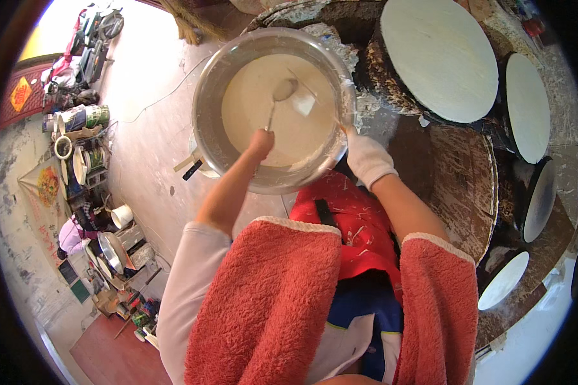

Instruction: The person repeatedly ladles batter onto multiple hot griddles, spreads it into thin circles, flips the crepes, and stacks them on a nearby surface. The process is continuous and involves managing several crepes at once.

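Observation:
A wide steel pot (pixel 207 122) holds pale, creamy batter (pixel 250 102). My left hand (pixel 261 144) is bare and closed around the handle of a ladle (pixel 284 89), whose bowl is over the batter and looks coated with it. At the pot's right rim, my right hand (pixel 368 157) wears a white knit glove with its fingers closed. A thin tan piece shows at its fingertips; what it belongs to cannot be made out. A small bright white patch (pixel 304 105) lies in the batter area, its nature unclear.
Round griddles stand to the right, a large one (pixel 440 58) and a second (pixel 528 108) covered with pale layers. A darker round plate (pixel 539 200) and another pale disc (pixel 504 280) follow. Motorcycles (pixel 96 48) and stacked buckets (pixel 87 117) stand at the left; a cord crosses the floor.

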The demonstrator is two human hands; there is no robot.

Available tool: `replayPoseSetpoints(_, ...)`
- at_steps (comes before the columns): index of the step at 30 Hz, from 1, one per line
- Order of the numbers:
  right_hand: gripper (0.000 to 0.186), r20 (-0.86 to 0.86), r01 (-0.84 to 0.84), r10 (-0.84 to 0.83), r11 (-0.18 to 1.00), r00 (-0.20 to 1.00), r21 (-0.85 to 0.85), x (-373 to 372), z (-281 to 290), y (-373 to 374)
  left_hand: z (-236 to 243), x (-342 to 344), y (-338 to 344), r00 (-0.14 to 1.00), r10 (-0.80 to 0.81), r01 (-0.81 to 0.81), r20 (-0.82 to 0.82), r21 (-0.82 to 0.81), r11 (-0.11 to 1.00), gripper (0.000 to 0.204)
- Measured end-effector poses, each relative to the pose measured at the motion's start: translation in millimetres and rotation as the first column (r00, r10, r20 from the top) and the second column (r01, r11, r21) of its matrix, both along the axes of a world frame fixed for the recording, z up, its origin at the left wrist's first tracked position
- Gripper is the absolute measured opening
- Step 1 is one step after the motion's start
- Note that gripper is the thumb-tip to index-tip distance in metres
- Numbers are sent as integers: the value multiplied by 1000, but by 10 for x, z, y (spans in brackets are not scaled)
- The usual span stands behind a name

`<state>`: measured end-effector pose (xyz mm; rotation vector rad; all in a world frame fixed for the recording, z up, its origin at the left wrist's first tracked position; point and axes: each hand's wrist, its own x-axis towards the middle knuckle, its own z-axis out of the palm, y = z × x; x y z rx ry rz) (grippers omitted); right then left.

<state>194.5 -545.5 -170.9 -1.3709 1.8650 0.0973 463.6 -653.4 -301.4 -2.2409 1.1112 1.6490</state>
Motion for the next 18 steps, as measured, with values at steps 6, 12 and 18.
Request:
replayPoseSetpoints(6,27,125,-222,196,941,973,253,123,306,512,-333,-516,771,426,853,-419,-301,770,481,39)
replayPoseSetpoints(12,34,127,56,-109,928,986,368,100,732,644,577,-683,694,-337,940,72,59,997,-37,39)
replayPoseSetpoints(18,28,442,267,-426,886,789,378,-70,1260,618,1529,-596,464,-461,865,113,-201,953,282,31)
